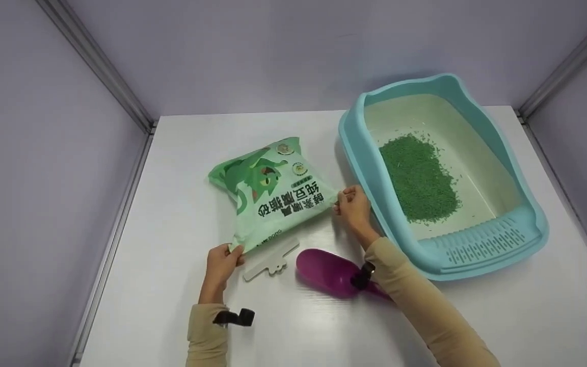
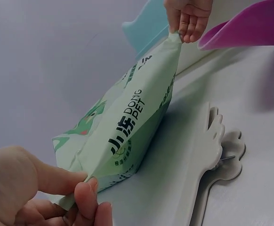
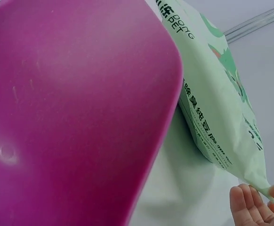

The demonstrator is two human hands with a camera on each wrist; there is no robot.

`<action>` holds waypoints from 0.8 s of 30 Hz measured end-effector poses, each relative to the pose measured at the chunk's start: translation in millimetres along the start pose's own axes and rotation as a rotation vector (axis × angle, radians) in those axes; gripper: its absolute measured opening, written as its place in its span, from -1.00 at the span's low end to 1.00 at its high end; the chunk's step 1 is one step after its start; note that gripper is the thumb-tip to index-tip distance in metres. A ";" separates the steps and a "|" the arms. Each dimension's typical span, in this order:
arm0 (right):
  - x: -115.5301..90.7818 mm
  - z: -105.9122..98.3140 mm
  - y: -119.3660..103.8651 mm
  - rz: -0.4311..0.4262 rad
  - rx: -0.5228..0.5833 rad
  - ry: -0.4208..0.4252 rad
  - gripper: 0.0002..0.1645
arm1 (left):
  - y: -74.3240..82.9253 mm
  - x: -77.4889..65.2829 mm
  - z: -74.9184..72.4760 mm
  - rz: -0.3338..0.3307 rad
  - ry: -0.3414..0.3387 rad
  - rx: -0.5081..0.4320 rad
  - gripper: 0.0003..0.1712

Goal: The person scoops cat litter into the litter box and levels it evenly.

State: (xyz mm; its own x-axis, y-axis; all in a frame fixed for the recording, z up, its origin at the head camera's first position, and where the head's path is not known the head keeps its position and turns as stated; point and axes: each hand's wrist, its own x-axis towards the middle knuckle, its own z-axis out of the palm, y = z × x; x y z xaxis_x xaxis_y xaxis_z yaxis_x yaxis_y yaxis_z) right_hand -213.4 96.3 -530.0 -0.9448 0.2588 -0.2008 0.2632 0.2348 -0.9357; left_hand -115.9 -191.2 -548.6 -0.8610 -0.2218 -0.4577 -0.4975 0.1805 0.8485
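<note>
A light green bag of cat litter [image 1: 283,193] with a cartoon cat on it lies on the white table. My left hand [image 1: 222,262] pinches its near left corner between thumb and fingers, as the left wrist view shows up close. At the opposite corner of the same edge, my right hand [image 1: 353,206] pinches the bag. That edge is drawn out between both hands. A white sealing clip [image 1: 271,262] lies just in front of the bag, beside the left hand. Below the right forearm is a magenta scoop [image 1: 329,272], its handle partly hidden by the sleeve.
On the right stands a light blue litter box [image 1: 359,137] with a pile of green litter [image 1: 418,178] in it. Its near left wall is close to the right hand. Grey-white panels [image 1: 298,56] enclose the table [image 1: 171,214] at the back and sides.
</note>
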 end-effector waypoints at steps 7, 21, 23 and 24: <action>-12.2 0.0 -2.0 -0.034 -0.077 0.032 -0.85 | 0.5 1.0 0.1 -0.008 -0.002 0.007 -0.75; -50.0 12.0 -4.3 -0.460 -0.372 -0.206 -0.84 | 0.2 1.8 0.3 -0.021 0.004 0.014 -0.73; -57.2 17.0 -4.2 -0.539 -0.410 -0.312 -0.83 | 0.4 1.4 0.1 -0.020 0.003 0.017 -0.73; -60.7 19.6 -4.1 -0.580 -0.428 -0.357 -0.81 | 0.4 1.2 0.0 -0.019 0.002 0.017 -0.73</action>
State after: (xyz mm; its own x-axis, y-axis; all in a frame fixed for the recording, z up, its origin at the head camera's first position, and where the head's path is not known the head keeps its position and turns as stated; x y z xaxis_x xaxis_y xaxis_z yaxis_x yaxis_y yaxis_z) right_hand -161.0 61.3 -519.7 -0.9402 -0.3128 0.1345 -0.3049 0.5977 -0.7415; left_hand -117.2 -191.4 -548.8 -0.8511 -0.2274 -0.4733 -0.5157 0.1922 0.8350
